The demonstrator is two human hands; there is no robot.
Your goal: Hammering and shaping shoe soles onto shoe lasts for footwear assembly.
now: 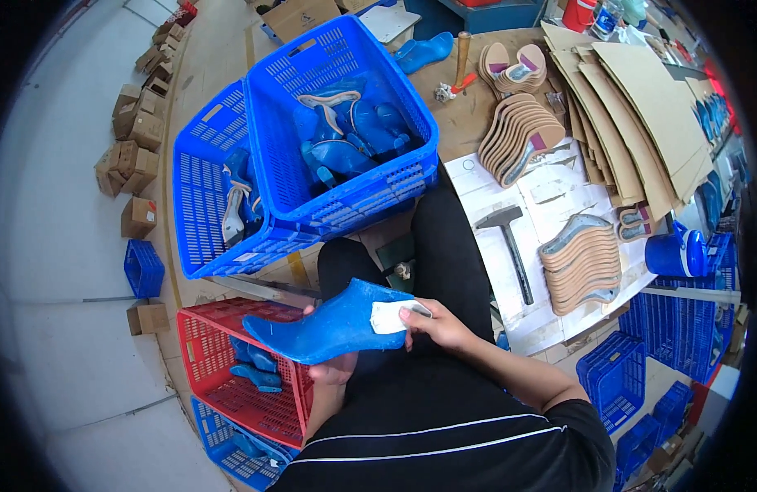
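A blue shoe last (325,328) lies slanted above my lap, its pointed toe to the left. My left hand (333,371) grips it from below, with a fingertip showing above its upper edge and the palm partly hidden under it. My right hand (434,324) is closed at the wide heel end, its thumb on a small white rectangular piece (388,317) held against the last. Whether that piece is paper or cloth I cannot tell. The right hand's other fingers are mostly hidden behind the last.
Blue crates (346,205) of lasts stand ahead; a red crate (241,410) with more is at lower left. On the right bench (530,321) are a hammer (514,246), stacked insoles (582,266), (518,135) and cardboard sheets (641,115). A blue bucket (675,252) is beyond.
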